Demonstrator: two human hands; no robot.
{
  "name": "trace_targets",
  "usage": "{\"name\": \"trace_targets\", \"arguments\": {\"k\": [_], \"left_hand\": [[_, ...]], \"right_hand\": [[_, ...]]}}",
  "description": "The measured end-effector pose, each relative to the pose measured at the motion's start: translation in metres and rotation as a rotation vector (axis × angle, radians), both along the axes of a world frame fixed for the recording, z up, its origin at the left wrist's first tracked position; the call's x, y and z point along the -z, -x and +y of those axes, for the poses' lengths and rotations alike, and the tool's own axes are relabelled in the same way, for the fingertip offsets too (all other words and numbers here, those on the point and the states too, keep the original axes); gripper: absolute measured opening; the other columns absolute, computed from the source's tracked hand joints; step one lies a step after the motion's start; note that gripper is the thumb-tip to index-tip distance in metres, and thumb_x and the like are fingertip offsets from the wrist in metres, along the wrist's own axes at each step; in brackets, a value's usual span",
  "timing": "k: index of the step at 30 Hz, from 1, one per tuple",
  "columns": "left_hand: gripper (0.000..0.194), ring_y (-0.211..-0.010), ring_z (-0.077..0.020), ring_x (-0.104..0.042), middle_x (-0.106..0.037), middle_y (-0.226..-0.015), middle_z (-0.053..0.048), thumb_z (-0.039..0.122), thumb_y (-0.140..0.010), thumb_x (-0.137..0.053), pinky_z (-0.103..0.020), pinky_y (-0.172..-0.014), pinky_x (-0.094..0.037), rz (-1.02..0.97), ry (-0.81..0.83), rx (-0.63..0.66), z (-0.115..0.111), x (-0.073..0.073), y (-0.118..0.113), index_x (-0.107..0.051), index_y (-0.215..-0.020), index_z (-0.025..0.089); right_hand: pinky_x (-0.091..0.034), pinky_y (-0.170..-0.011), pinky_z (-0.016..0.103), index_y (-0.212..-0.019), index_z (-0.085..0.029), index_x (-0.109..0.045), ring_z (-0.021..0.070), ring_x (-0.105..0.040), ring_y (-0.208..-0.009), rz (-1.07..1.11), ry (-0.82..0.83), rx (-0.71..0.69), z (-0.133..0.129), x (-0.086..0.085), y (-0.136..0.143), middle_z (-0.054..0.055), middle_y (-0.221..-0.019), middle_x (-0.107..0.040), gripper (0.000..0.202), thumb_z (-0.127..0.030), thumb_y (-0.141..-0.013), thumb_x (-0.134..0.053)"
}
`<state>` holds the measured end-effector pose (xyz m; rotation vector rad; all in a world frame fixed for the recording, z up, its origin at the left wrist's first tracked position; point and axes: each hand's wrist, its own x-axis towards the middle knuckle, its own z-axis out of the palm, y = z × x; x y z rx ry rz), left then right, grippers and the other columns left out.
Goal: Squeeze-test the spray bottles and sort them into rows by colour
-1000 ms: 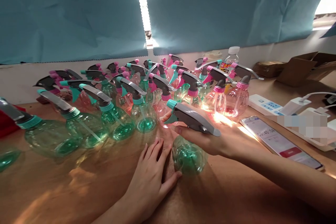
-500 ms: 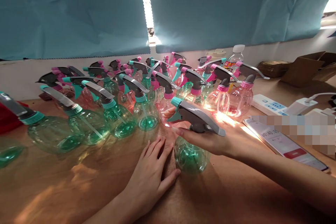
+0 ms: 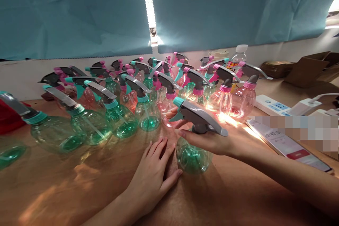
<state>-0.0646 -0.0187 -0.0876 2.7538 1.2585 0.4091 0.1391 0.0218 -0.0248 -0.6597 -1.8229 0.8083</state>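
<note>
A clear green spray bottle [image 3: 194, 157] stands upright on the table, with a grey head, a turquoise nozzle and a turquoise trigger. My right hand [image 3: 212, 143] is closed around its neck just below the spray head; the thumb shows in front, and the other fingers are partly hidden behind the trigger. Flat on the wood to the left of this bottle lies my left hand [image 3: 155, 171], its fingers spread and nothing in it. Closest beyond my left fingertips is another green spray bottle [image 3: 148, 114], apart from the hand.
Rows of green and pink spray bottles [image 3: 246, 99] fill the back of the wooden table [image 3: 106, 183]. To the right are a phone [image 3: 288, 144] with a timer, a power strip [image 3: 272, 106] with a plug, and a cardboard box [image 3: 304, 67]. Something red [image 3: 12, 118] sits far left.
The fingers of my right hand have shifted slightly at the bottle's neck, with more of one finger showing under the trigger. The bottle and my left hand have stayed in place.
</note>
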Motion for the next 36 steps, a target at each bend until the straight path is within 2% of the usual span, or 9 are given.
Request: {"name": "trace_targets", "arguments": {"k": [5,12,18,24,27,33,36], "left_hand": [[0.053,-0.133,-0.0348,-0.039,-0.043,-0.146,-0.016,0.042,-0.091,-0.056,-0.057,-0.108,-0.031,0.014,0.029,-0.002,0.0001,-0.0040,-0.0014,-0.046,-0.136,0.017],[0.050,-0.132,-0.0356,-0.039,-0.042,-0.146,-0.016,0.042,-0.090,-0.057,-0.057,-0.106,-0.034,0.022,0.045,-0.012,0.0000,-0.0072,-0.0028,-0.048,-0.133,0.018],[0.053,-0.133,-0.0356,-0.038,-0.042,-0.146,-0.018,0.042,-0.091,-0.057,-0.057,-0.107,-0.033,0.037,0.052,-0.016,0.0005,-0.0061,-0.0027,-0.047,-0.135,0.015],[0.051,-0.132,-0.0352,-0.040,-0.044,-0.144,-0.016,0.043,-0.090,-0.057,-0.056,-0.106,-0.035,0.028,0.040,-0.022,-0.0001,-0.0059,-0.0025,-0.048,-0.134,0.018],[0.051,-0.132,-0.0355,-0.040,-0.045,-0.144,-0.016,0.043,-0.090,-0.057,-0.057,-0.105,-0.035,0.027,0.042,-0.020,-0.0004,-0.0053,-0.0022,-0.048,-0.133,0.018],[0.054,-0.132,-0.0357,-0.040,-0.046,-0.143,-0.017,0.044,-0.090,-0.057,-0.056,-0.106,-0.034,0.033,0.048,-0.021,-0.0005,-0.0048,-0.0019,-0.046,-0.136,0.016],[0.056,-0.132,-0.0361,-0.039,-0.045,-0.143,-0.018,0.044,-0.090,-0.056,-0.056,-0.106,-0.034,0.038,0.055,-0.022,-0.0007,-0.0052,-0.0023,-0.046,-0.137,0.015]], "right_hand": [[-0.055,-0.068,0.029,-0.111,-0.022,-0.053,0.0137,-0.063,-0.078,0.008,-0.001,-0.020,0.0011,0.0021,-0.0010,0.006,-0.106,-0.062,0.031,-0.019,-0.080,-0.060],[-0.056,-0.070,0.026,-0.114,-0.023,-0.049,0.0108,-0.062,-0.079,0.013,0.038,-0.083,0.0005,0.0016,-0.0017,0.005,-0.120,-0.060,0.038,-0.013,-0.079,-0.060],[-0.056,-0.069,0.028,-0.113,-0.021,-0.053,0.0118,-0.062,-0.077,0.007,0.003,-0.066,0.0026,0.0018,0.0004,0.007,-0.114,-0.058,0.035,-0.015,-0.079,-0.060],[-0.055,-0.071,0.030,-0.103,-0.023,-0.053,0.0133,-0.062,-0.079,-0.001,0.018,-0.028,0.0003,0.0004,0.0003,0.004,-0.110,-0.063,0.028,-0.014,-0.078,-0.061],[-0.056,-0.068,0.029,-0.099,-0.024,-0.052,0.0139,-0.064,-0.080,-0.010,0.041,-0.007,-0.0014,-0.0008,0.0007,0.004,-0.111,-0.065,0.027,-0.011,-0.076,-0.060],[-0.054,-0.056,0.026,-0.106,-0.024,-0.050,0.0115,-0.065,-0.068,-0.049,0.082,-0.006,-0.0030,-0.0029,0.0014,0.004,-0.112,-0.065,0.034,-0.011,-0.076,-0.057],[-0.056,-0.064,0.028,-0.103,-0.024,-0.053,0.0133,-0.066,-0.075,-0.040,0.057,-0.013,-0.0043,-0.0070,0.0027,0.004,-0.109,-0.066,0.030,-0.011,-0.076,-0.056]]}}
